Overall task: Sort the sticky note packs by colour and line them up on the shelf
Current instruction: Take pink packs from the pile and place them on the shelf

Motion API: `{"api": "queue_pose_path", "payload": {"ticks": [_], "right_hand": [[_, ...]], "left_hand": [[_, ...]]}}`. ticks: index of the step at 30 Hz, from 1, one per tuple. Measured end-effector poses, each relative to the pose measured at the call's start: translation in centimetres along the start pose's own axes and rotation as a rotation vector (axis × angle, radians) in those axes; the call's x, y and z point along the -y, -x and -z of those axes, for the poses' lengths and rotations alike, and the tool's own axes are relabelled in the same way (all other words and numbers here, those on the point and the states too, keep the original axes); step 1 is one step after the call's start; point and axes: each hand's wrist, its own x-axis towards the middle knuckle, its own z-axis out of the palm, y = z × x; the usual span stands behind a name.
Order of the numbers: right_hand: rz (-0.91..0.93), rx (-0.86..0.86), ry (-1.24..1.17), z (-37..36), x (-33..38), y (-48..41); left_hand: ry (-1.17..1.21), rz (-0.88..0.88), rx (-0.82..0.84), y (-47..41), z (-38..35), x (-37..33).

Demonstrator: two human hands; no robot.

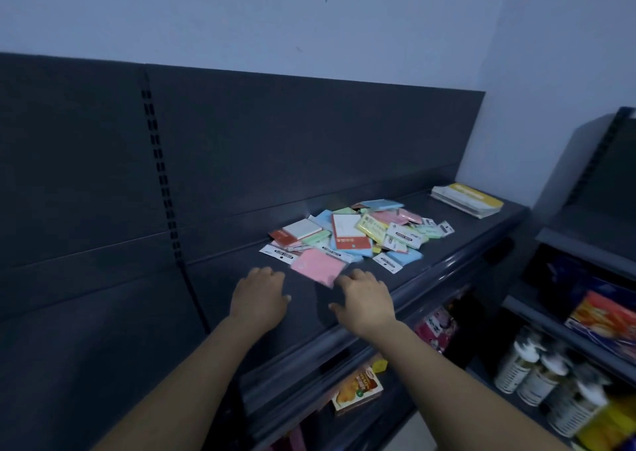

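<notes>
Packs (354, 234) lie heaped on the shelf (213, 289), at 1 o'clock from the hands. Left hand (258, 295) and right hand (364, 299) are palm-down, each grip slack and empty. A pink pack (318, 266) lies between their fingertips.

text: none legible | pack headers (280, 253): print too blurred

Sticky note packs (358, 234) in jumbled heap, centre-right of frame, on dark shelf (447, 254): blue, pink, green, yellow, red-white, overlapping. Pink pack (318, 266) flat at heap's lower-left edge.
</notes>
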Motion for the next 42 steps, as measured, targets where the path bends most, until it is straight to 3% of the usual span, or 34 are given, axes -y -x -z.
{"api": "queue_pose_path", "payload": {"ticks": [8, 12, 16, 22, 25, 30, 35, 38, 42], "right_hand": [[-0.044, 0.004, -0.009, -0.5, -7.7, -7.9], [-0.078, -0.04, -0.056, -0.3, -11.2, -11.9], [-0.125, -0.069, -0.094, -0.3, -14.7, -15.3], [-0.128, -0.096, -0.196, -1.5, -19.0, -20.4], [-0.114, -0.065, -0.234, -1.8, -20.8, -22.3], [-0.12, 0.098, -0.227, -2.7, -23.9, -25.5], [-0.141, 0.176, -0.293, -3.2, -25.0, -27.1], [-0.146, 0.082, -0.271, -2.7, -24.7, -27.7], [-0.177, 0.185, -0.811, -1.8, -23.4, -28.1]], "left_hand": [[0.111, 0.139, 0.115, -10.0, -3.4, -3.5], [0.083, 0.236, 0.245, -13.0, -4.4, -4.7], [0.063, 0.339, 0.262, -14.2, -4.7, -5.8], [0.277, 0.391, 0.412, -17.1, -1.8, -5.6], [0.429, 0.423, 0.305, -18.2, 0.7, -6.1], [0.947, 0.536, -0.063, -19.7, 0.2, -7.7], [1.198, 0.664, -0.132, -19.4, -2.1, -11.5], [1.206, 0.74, -0.173, -19.0, -3.2, -12.6], [1.232, 0.792, -0.262, -19.0, -3.4, -13.7]]}}
